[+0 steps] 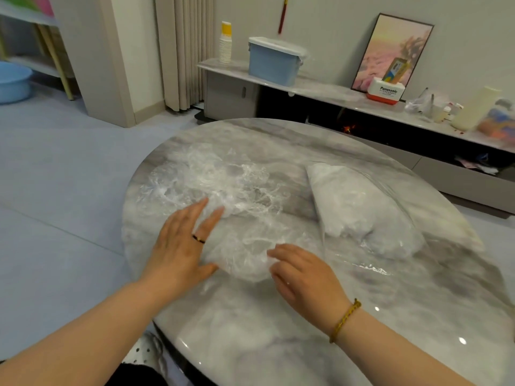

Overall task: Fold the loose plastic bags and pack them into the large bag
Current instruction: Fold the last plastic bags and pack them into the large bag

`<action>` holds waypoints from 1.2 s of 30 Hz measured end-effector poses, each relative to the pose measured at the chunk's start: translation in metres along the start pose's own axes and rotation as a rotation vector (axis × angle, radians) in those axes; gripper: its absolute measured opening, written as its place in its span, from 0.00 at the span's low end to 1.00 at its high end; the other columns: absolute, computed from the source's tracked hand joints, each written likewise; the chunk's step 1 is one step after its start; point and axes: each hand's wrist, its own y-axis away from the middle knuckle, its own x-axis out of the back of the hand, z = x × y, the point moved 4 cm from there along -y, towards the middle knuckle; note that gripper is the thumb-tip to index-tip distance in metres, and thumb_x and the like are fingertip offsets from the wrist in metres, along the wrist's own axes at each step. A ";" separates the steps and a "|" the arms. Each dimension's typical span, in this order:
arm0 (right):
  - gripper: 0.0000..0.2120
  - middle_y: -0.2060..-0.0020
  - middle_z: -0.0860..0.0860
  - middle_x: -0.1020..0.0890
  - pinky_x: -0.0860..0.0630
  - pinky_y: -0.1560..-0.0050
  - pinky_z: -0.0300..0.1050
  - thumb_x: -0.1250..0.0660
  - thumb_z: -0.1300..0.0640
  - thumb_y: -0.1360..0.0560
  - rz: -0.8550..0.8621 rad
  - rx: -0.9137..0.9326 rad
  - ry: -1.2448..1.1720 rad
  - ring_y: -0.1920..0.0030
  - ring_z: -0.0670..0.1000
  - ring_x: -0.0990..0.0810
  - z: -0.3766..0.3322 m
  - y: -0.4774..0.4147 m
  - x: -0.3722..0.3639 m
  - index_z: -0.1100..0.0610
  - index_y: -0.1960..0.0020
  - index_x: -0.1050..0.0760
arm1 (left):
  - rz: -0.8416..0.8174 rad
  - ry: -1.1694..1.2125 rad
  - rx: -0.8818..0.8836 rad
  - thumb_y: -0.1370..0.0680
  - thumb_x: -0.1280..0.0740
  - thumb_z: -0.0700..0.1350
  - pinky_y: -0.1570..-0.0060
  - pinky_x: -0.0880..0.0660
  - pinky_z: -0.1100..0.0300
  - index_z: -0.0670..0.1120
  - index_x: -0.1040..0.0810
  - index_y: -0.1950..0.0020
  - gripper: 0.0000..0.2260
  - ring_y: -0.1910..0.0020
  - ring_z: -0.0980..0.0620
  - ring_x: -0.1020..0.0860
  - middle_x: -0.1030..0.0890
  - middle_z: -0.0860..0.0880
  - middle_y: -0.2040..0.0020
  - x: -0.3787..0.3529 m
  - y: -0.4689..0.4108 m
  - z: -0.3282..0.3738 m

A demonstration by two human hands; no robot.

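Note:
A clear loose plastic bag (245,254) lies flattened on the round marble table (278,344) between my hands. My left hand (181,246) presses flat on its left side with straight fingers. At the bag's right edge my right hand (303,277) touches it with relaxed, slightly bent fingers. A crumpled heap of several more clear bags (211,176) lies just beyond. The large clear bag (359,207), stuffed with white folded bags, lies on its side at the right of the table.
Behind the table a long low cabinet (320,89) carries a blue lidded bin (273,61), a stack of paper cups (225,44), a framed picture (393,51) and a Panasonic box (386,91). A blue basin (14,82) sits on the floor at far left.

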 end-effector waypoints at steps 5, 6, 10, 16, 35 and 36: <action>0.13 0.57 0.49 0.16 0.27 0.53 0.36 0.43 0.57 0.30 -0.186 0.005 -0.018 0.55 0.49 0.16 -0.014 0.028 0.007 0.55 0.67 0.21 | -0.217 -0.050 -0.405 0.48 0.33 0.51 0.37 0.43 0.60 0.55 0.17 0.66 0.13 0.46 0.51 0.21 0.17 0.55 0.53 -0.021 0.025 0.034; 0.12 0.57 0.48 0.16 0.26 0.54 0.35 0.43 0.57 0.31 -0.223 -0.006 -0.041 0.56 0.48 0.16 -0.015 0.032 0.007 0.54 0.68 0.21 | -0.258 -0.028 -0.420 0.49 0.34 0.50 0.41 0.36 0.62 0.55 0.19 0.71 0.10 0.51 0.55 0.18 0.17 0.59 0.57 -0.022 0.027 0.039; 0.13 0.59 0.45 0.16 0.24 0.57 0.34 0.44 0.56 0.33 -0.290 -0.013 -0.053 0.57 0.47 0.16 -0.017 0.042 0.004 0.52 0.70 0.22 | -0.296 0.014 -0.361 0.41 0.42 0.50 0.71 0.30 0.75 0.57 0.21 0.75 0.11 0.69 0.67 0.22 0.21 0.68 0.66 -0.023 0.029 0.039; 0.13 0.61 0.45 0.16 0.30 0.49 0.36 0.44 0.55 0.33 -0.214 -0.051 0.021 0.56 0.48 0.16 0.001 0.044 0.025 0.52 0.72 0.23 | -0.317 -0.011 -0.346 0.48 0.34 0.48 0.77 0.32 0.75 0.59 0.18 0.70 0.11 0.74 0.66 0.23 0.20 0.65 0.69 -0.020 0.027 0.031; 0.10 0.57 0.49 0.18 0.28 0.64 0.32 0.47 0.61 0.38 -0.263 -0.207 -0.107 0.53 0.45 0.28 -0.001 0.058 0.006 0.53 0.64 0.28 | -0.315 0.881 0.453 0.23 0.37 0.50 0.57 0.36 0.77 0.50 0.21 0.53 0.06 0.51 0.63 0.29 0.28 0.57 0.46 -0.012 0.001 0.039; 0.12 0.57 0.50 0.18 0.27 0.61 0.30 0.48 0.61 0.38 -0.257 -0.267 -0.219 0.52 0.46 0.28 0.000 0.058 0.005 0.54 0.65 0.27 | -0.313 0.792 0.522 0.21 0.39 0.46 0.54 0.36 0.73 0.48 0.23 0.46 0.07 0.49 0.59 0.30 0.28 0.53 0.42 -0.016 -0.003 0.033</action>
